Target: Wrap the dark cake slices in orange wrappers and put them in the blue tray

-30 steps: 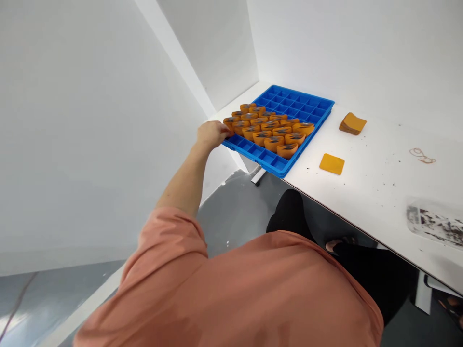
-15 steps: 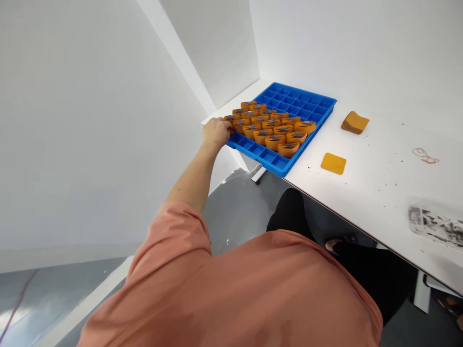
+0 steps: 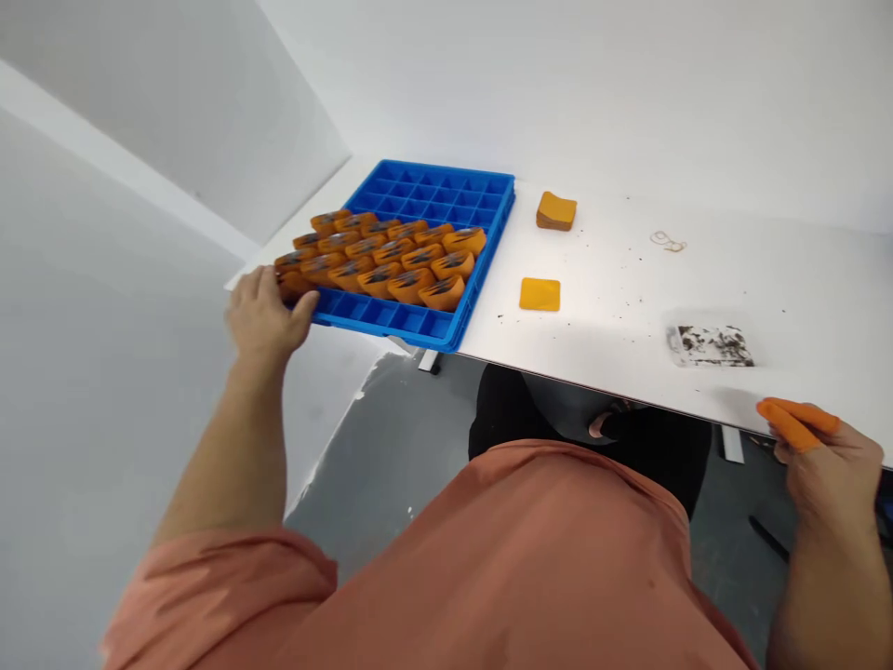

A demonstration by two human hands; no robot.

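Note:
A blue tray (image 3: 433, 195) of small compartments lies on the left end of a white table (image 3: 767, 270), its near corner past the table's edge. Several rolled orange pieces (image 3: 391, 261) with dark filling fill its nearer rows; the far rows hold nothing. My left hand (image 3: 265, 314) grips the tray's near left corner, thumb on the rim. My right hand (image 3: 823, 456) hovers at the table's front edge on the far right. Orange finger covers sit on two outstretched fingers, and it holds nothing.
A flat orange square (image 3: 539, 294) lies right of the tray, and a small stack of such squares (image 3: 556, 210) sits farther back. Rubber bands (image 3: 668, 242) and a clear bag of dark bits (image 3: 710, 345) lie to the right. White walls close in the left side.
My view has swung to the right, and my right hand has come into sight. My left hand has shifted from among the rolled pieces to the tray's near corner.

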